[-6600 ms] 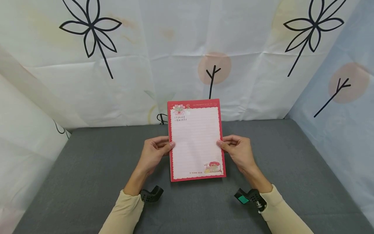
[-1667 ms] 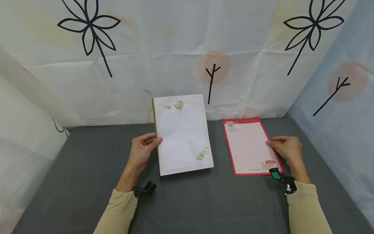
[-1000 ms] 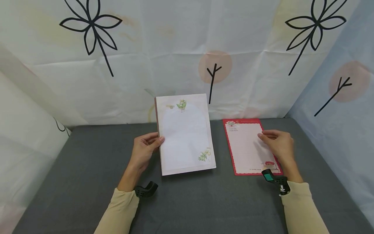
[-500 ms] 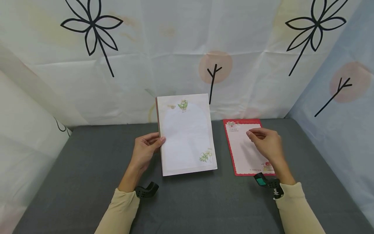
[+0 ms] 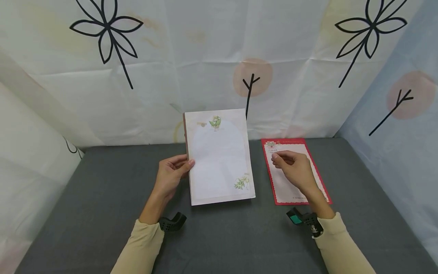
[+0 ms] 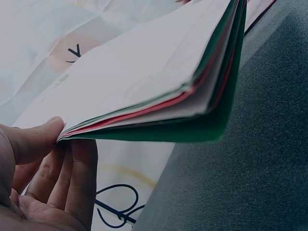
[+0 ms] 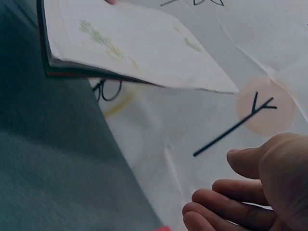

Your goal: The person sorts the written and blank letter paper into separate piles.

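White paper stack (image 5: 219, 156), green sprigs (image 5: 242, 182) printed; left hand (image 5: 171, 173) pinching it, right hand (image 5: 295, 167) loosely curled, free.

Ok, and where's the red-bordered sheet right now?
In the head view, the red-bordered sheet lies on the grey table, right of the white-topped paper stack in the left hand, partly hidden by the right hand.
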The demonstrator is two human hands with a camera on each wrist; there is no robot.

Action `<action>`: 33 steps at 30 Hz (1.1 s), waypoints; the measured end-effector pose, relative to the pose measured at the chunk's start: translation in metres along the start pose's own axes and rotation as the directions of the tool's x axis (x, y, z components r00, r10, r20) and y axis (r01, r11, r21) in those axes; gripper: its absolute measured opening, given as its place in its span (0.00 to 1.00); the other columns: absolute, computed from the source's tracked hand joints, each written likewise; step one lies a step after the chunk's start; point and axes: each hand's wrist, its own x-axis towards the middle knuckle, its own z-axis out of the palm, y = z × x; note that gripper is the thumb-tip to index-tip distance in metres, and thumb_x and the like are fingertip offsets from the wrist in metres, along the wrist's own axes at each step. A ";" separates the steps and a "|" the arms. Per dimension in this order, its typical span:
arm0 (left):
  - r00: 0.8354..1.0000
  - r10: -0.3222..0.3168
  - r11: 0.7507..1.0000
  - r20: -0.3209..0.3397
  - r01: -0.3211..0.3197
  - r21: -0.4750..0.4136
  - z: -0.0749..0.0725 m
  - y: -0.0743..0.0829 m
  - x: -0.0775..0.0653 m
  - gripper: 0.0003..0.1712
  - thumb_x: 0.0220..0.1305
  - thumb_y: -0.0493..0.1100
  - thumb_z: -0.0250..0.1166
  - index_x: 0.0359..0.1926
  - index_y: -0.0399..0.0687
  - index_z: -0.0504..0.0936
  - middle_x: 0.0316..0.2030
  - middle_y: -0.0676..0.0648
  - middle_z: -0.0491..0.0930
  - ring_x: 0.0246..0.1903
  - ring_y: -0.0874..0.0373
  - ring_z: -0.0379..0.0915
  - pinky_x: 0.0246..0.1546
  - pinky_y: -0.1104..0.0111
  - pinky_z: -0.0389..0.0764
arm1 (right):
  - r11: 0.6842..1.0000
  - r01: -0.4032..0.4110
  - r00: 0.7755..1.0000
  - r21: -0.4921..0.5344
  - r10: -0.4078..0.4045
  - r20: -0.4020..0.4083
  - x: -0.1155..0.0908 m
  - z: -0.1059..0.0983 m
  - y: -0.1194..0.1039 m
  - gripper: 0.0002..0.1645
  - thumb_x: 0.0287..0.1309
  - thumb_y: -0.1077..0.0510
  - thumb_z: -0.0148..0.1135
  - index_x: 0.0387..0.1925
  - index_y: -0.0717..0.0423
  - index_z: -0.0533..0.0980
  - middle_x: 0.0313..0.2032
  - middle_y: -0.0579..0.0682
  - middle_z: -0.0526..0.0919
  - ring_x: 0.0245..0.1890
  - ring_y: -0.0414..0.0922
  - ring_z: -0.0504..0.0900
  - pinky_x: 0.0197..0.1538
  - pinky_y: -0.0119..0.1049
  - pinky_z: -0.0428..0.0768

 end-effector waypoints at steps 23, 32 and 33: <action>0.999 0.018 1.000 0.048 -0.017 -0.024 0.000 -0.001 0.001 0.19 0.67 0.29 0.66 0.57 0.23 0.78 0.32 0.56 0.88 0.34 0.62 0.85 0.35 0.67 0.86 | 0.919 -0.117 0.971 0.376 0.025 0.239 -0.006 0.036 -0.020 0.26 0.76 0.56 0.56 0.63 0.73 0.72 0.55 0.66 0.82 0.48 0.47 0.86 0.54 0.38 0.83; 0.997 0.030 0.999 0.075 -0.026 -0.048 0.002 -0.002 0.000 0.19 0.67 0.28 0.66 0.56 0.21 0.78 0.32 0.55 0.88 0.33 0.62 0.85 0.34 0.66 0.86 | 0.904 -0.160 0.969 0.397 0.068 0.236 -0.007 0.042 -0.026 0.25 0.77 0.56 0.55 0.63 0.73 0.73 0.55 0.67 0.81 0.48 0.44 0.85 0.56 0.41 0.82; 0.996 0.031 0.998 0.078 -0.027 -0.048 0.003 -0.002 0.000 0.19 0.66 0.28 0.66 0.56 0.21 0.78 0.32 0.55 0.88 0.33 0.62 0.86 0.34 0.66 0.86 | 0.900 -0.161 0.969 0.404 0.066 0.239 -0.007 0.043 -0.026 0.25 0.77 0.56 0.54 0.63 0.73 0.72 0.55 0.67 0.81 0.48 0.44 0.85 0.56 0.41 0.81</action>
